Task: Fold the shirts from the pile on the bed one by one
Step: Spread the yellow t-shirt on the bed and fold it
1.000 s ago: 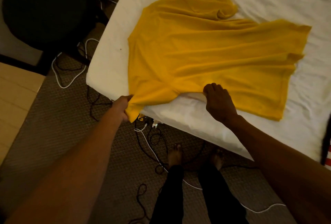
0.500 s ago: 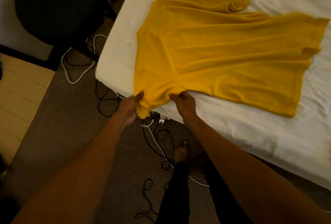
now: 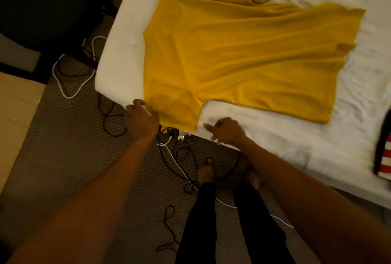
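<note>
Yellow shirt (image 3: pixel 243 52) spread on bed (image 3: pixel 275 139). Left hand (image 3: pixel 141 120) against shirt's near sleeve edge; grip cannot be told. Right hand (image 3: pixel 227 130) just beside shirt, loosely curled, empty.

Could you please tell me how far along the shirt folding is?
Done: the yellow shirt lies spread open on the white bed sheet, no fold made. In hand: the left hand is at the edge of the near sleeve by the bed corner; the right hand hovers beside that sleeve, holding nothing. Left: every fold of this shirt, then perhaps the red-and-white striped garment at the right edge.
</note>
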The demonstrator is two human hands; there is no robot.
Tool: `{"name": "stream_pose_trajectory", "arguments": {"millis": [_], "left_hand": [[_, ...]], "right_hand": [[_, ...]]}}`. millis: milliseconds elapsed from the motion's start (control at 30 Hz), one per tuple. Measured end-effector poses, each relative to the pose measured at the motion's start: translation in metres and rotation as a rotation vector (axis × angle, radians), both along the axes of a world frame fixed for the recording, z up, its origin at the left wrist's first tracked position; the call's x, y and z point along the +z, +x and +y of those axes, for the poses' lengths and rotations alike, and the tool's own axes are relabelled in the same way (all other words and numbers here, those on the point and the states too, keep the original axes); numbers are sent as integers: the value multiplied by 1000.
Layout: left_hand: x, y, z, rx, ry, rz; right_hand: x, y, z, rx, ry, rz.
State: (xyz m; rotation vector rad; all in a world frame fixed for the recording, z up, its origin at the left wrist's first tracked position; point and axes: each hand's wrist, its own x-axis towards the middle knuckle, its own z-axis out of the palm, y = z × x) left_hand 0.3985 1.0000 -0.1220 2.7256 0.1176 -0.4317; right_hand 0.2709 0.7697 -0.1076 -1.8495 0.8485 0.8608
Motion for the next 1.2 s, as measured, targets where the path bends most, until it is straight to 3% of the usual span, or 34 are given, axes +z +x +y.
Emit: {"name": "stream_pose_trajectory", "arguments": {"millis": [100, 167, 267, 400, 500, 633, 767, 1100, 1200], "left_hand": [[11, -9, -61, -297, -96, -148], [10, -19, -105, -536, -107, -158], [4, -33, -167, -823, -103, -139], [-12, -43, -220, -998, 32, -9], [-21, -43, -235, -958, 112, 10], [-24, -46, -227, -1002, 74, -82], [-19, -64, -207, -1114, 22, -114], [-2, -69, -215, -1267, -36, 280], [12, -57, -234, -1171, -100, 290]], "right_hand": [[14, -28, -57, -369, -393, -117], [15, -50, -101, -691, -530, -100], [1, -89, -165, -1061, -556, 44], [-37, -129, -229, -1278, -422, 91], [-91, -161, -262, -1243, -369, 35], [-48, -159, -242, -1191, -354, -73], [-36, -186, -231, -1204, -351, -43], [-6, -210, -222, -1059, -426, 155], [5, -195, -229, -996, -542, 114]]}}
